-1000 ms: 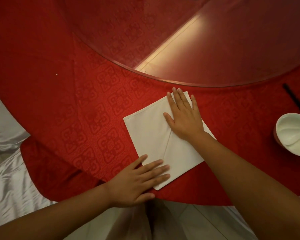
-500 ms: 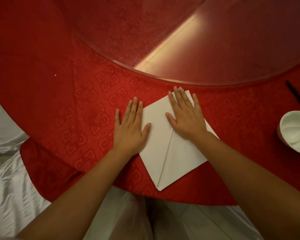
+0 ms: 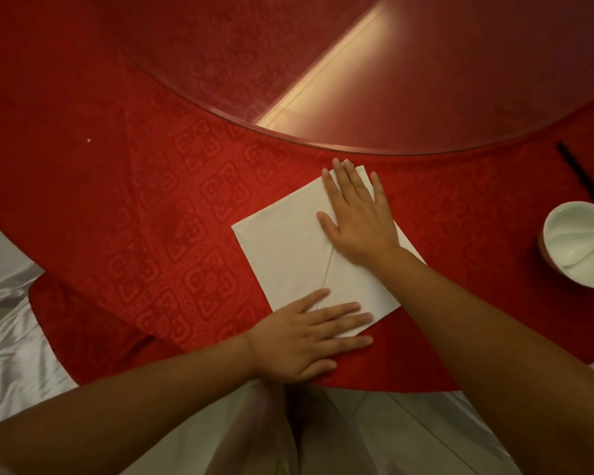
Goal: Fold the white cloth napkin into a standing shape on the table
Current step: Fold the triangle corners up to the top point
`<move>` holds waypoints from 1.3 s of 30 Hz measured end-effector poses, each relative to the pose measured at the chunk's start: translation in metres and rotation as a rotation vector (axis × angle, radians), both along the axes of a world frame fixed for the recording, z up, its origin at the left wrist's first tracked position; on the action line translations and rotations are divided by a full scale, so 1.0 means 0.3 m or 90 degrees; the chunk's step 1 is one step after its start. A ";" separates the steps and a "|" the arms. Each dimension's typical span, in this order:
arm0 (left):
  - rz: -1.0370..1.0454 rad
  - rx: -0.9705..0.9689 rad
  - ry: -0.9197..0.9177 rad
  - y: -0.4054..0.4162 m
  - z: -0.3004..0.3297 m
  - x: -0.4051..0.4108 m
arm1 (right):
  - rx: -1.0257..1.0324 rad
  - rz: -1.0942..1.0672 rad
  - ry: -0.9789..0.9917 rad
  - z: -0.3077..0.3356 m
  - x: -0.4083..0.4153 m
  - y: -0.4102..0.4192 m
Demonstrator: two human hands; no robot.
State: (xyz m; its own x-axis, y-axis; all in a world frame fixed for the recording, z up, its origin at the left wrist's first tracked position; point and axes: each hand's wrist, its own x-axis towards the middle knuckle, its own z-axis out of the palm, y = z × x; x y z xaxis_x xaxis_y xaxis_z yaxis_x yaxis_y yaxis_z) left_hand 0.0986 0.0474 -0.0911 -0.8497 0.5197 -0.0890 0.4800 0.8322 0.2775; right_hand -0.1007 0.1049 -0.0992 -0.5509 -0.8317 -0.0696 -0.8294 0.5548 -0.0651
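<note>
two flat hands on a folded white napkin

a view from above, looking down at a round table covered by a red patterned tablecloth (image 3: 158,207). a white cloth napkin (image 3: 288,255) lies flat just right of the frame's centre, turned so its corners point up, down, left and right. a seam runs down its middle where two folded flaps meet.

the right hand (image 3: 357,221) rests palm down on the upper part of the napkin, fingers spread and straight, fingertips reaching the top corner. it grips nothing; it only lies pressed flat on the cloth. its forearm stretches to the lower right of the frame.

the left hand (image 3: 306,337) lies palm down over the napkin's lower corner, fingers extended and pointing right. it too is uncurled and holds nothing. the heel of this hand sits on the tablecloth near the table's edge, and its forearm runs to the lower left.

a large round glass turntable (image 3: 426,80) fills the upper centre and upper right, with a pale streak of reflected light across it. at the right edge sits a white bowl (image 3: 576,269) with a white spoon (image 3: 583,240) inside. just above it lies a thin dark stick (image 3: 576,173), too indistinct to identify. shiny white fabric (image 3: 11,354) shows at the lower left.
</note>
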 end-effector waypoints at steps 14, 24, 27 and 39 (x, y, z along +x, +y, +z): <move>0.364 0.039 0.109 -0.148 0.069 -0.107 | -0.133 -0.016 -0.045 0.065 0.006 0.015; 0.641 -0.043 -0.007 -0.308 -0.023 -0.227 | 0.019 -0.086 -0.057 0.039 0.040 0.220; 0.630 -0.061 -0.046 -0.309 -0.003 -0.231 | 0.015 -0.090 -0.075 0.057 0.044 0.211; 0.673 0.021 -0.084 -0.300 0.127 -0.273 | -0.101 -0.382 -0.131 0.145 0.024 0.227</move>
State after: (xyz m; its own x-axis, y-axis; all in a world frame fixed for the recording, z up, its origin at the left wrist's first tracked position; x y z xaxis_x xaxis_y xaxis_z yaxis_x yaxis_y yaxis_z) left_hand 0.0166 -0.0426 -0.0531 -0.8552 -0.4729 -0.2120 -0.5176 0.7994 0.3050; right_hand -0.0936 0.1729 -0.0557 -0.9110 -0.3931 -0.1247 -0.3410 0.8881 -0.3083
